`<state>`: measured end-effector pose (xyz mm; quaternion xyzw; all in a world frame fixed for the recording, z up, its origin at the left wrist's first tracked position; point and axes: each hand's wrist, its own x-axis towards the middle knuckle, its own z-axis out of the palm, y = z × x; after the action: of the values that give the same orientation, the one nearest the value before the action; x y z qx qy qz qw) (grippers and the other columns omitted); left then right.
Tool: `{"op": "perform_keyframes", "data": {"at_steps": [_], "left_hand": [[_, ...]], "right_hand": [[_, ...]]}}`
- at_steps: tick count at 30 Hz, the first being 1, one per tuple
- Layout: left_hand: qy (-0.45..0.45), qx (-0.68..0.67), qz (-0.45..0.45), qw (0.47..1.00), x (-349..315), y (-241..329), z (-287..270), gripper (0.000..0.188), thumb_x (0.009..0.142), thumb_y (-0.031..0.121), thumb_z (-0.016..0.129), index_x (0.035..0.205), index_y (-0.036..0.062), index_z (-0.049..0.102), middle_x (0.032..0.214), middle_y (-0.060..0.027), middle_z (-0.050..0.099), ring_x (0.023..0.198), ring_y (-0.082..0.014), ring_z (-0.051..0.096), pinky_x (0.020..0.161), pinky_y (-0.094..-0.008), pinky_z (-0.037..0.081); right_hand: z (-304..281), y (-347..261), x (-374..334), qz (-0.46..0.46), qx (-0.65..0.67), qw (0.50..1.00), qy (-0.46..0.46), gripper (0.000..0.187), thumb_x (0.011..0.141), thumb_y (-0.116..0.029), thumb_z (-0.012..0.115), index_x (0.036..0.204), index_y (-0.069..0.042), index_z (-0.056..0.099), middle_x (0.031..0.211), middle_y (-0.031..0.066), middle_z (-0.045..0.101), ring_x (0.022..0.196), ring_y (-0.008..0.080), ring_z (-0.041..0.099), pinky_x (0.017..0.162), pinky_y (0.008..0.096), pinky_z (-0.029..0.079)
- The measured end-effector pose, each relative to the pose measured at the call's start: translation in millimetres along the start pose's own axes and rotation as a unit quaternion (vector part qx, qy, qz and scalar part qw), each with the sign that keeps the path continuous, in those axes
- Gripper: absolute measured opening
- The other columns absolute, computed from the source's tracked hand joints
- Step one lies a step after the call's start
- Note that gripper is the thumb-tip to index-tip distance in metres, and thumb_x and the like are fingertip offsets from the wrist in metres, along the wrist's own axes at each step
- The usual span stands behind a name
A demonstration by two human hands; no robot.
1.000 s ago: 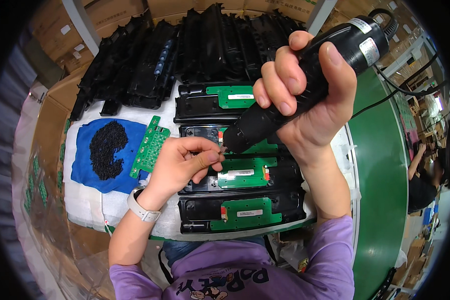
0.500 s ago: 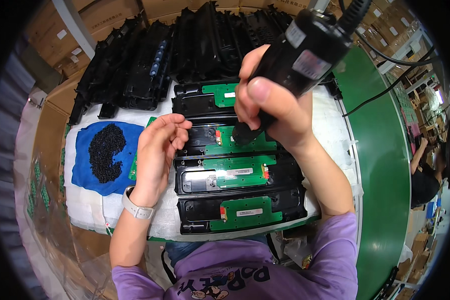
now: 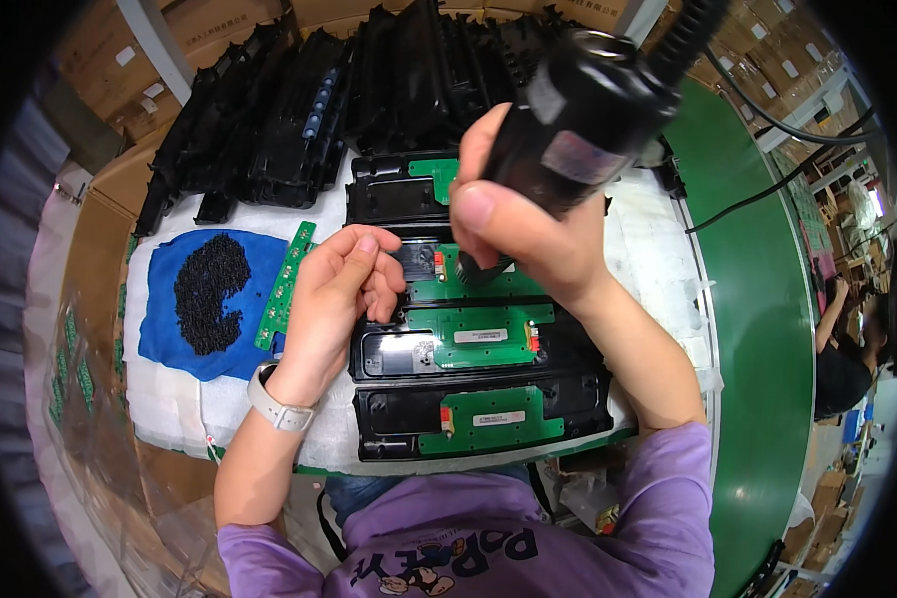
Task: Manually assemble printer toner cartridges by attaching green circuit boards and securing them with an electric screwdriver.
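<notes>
My right hand is wrapped round a black electric screwdriver, its cable rising at the top. The driver's tip points down at a green circuit board in a black plastic housing; my hand and the tool hide part of it. My left hand hovers by that housing's left end, thumb pressed to curled fingers; whatever it may hold is too small to see. Nearer me lie two more black housings with green boards, and another housing lies farther off.
On the left, small black screws are heaped on a blue cloth. A narrow green board lies beside my left wrist. Black plastic housings are stacked at the back. A green surface runs along the right, with a person beyond.
My right hand and the screwdriver have shifted slightly left, the tool now more upright. My left hand has moved right toward the driver's tip, its thumb now against the fingers.
</notes>
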<state>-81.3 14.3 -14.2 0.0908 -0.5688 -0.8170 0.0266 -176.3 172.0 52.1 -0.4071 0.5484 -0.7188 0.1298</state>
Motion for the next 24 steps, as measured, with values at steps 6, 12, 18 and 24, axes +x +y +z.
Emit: {"op": "perform_keyframes", "data": {"at_steps": [6,12,18,24], "left_hand": [[0.002,0.01,-0.003,1.0,1.1,-0.6,1.0,0.022,0.096,0.02,0.042,0.093,0.0014,0.054,0.063,-0.0021,0.054,0.046,-0.0048,0.041,0.043,-0.0167,0.031],[-0.029,0.005,-0.016,0.999,0.0,2.4,-1.9,0.022,0.096,0.021,0.043,0.091,0.0025,0.054,0.06,-0.0004,0.051,0.044,-0.0039,0.034,0.041,-0.0172,0.025],[0.001,-0.076,-0.033,0.997,3.9,0.0,0.0,0.018,0.095,0.013,0.039,0.097,-0.0005,0.052,0.079,-0.009,0.061,0.058,-0.0087,0.05,0.054,-0.0191,0.041],[0.006,-0.025,-0.064,0.998,1.9,3.6,7.1,0.017,0.094,0.007,0.038,0.101,-0.0037,0.049,0.093,-0.0157,0.062,0.08,-0.0171,0.063,0.07,-0.0241,0.05]], "right_hand": [[2.8,2.6,1.6,-0.019,-0.002,1.0,-0.013,0.019,0.074,-0.012,0.064,0.078,-0.001,0.049,0.053,0.0034,0.05,0.04,0.008,0.046,0.038,0.0194,0.035],[5.1,-2.1,3.4,-0.02,0.03,0.999,-0.009,0.018,0.073,-0.011,0.064,0.078,0.0,0.05,0.054,0.0033,0.05,0.04,0.0084,0.047,0.037,0.0199,0.035],[-1.9,0.4,-0.1,-0.004,0.056,0.998,-0.024,0.019,0.072,-0.011,0.065,0.079,0.0,0.051,0.054,0.003,0.05,0.041,0.0083,0.047,0.038,0.02,0.035],[-0.4,0.9,-3.0,-0.006,-0.013,1.0,-0.018,0.019,0.067,-0.01,0.073,0.077,0.0,0.059,0.066,0.0018,0.06,0.061,0.0054,0.057,0.055,0.0198,0.045]]}}
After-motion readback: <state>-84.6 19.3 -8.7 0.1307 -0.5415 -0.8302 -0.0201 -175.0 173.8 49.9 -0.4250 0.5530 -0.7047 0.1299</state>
